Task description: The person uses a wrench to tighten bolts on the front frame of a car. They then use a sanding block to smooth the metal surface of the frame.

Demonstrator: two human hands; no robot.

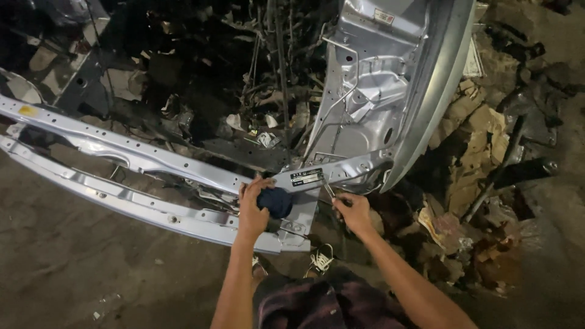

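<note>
Dirty concrete floor [73, 268], dim light, a scrapyard-like spot. A silver car body frame [372, 97] lies across the ground, with a long crossbar [122, 152] running left from it and a second rail [109, 201] below that. Right of the frame sits a heap of torn cardboard [481, 140] mixed with dark scrap. Above the crossbar is a black tangle of wires and debris [256, 91].

The left hand [253, 207] presses on the bracket where crossbar and frame meet, fingers curled closed around a dark blue rounded thing [275, 201], maybe a cloth or cap; hard to say which. The right hand [352, 210] is just beside it, closed on a thin metal tool [329, 191] whose tip touches the frame's lower edge beside a small black label [306, 177]. The tool's kind is unclear, as the fist covers its handle.

The person's patterned shorts [323, 304] fill the bottom edge, with a sandalled foot [321, 261] below the bracket. The other foot is mostly hidden behind the left forearm. The frame's top is cut off by the picture edge, and the upper left is too dark to read.
</note>
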